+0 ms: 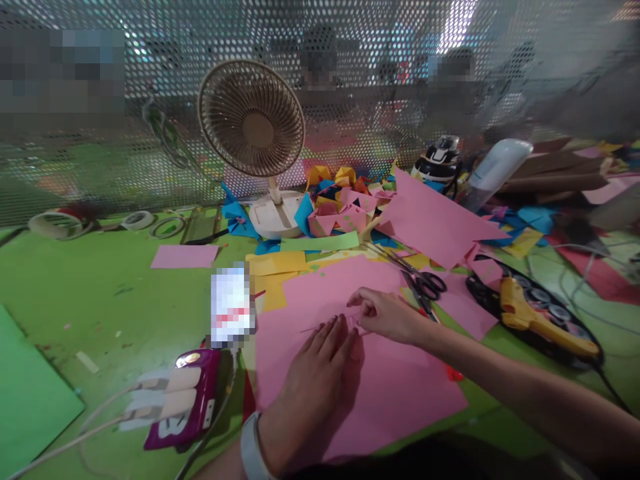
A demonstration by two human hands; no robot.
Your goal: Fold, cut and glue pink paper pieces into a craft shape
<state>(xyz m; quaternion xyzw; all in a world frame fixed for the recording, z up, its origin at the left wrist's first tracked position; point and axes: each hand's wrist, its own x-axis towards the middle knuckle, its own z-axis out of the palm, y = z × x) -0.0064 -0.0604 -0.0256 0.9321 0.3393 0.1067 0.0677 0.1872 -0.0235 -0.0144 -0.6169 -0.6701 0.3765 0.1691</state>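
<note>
My left hand (320,363) lies flat, fingers stretched, on a large sheet of pink paper (400,393). A white band circles its wrist. Just right of those fingertips, my right hand (383,315) is closed in a pinch low over the same sheet. What sits between its fingertips is too small to make out. A thin line or edge shows on the pink paper left of my left fingertips. Scissors (430,285) with black handles lie beyond my right hand, near yellow strips of paper (277,263).
A fan (257,130) stands at the back beside a heap of coloured paper scraps (340,207). A yellow glue gun (545,320) rests on a black tray at right. A lit phone (230,303) and a purple power strip (200,400) with cables are left. Tape rolls (60,223) lie farther back.
</note>
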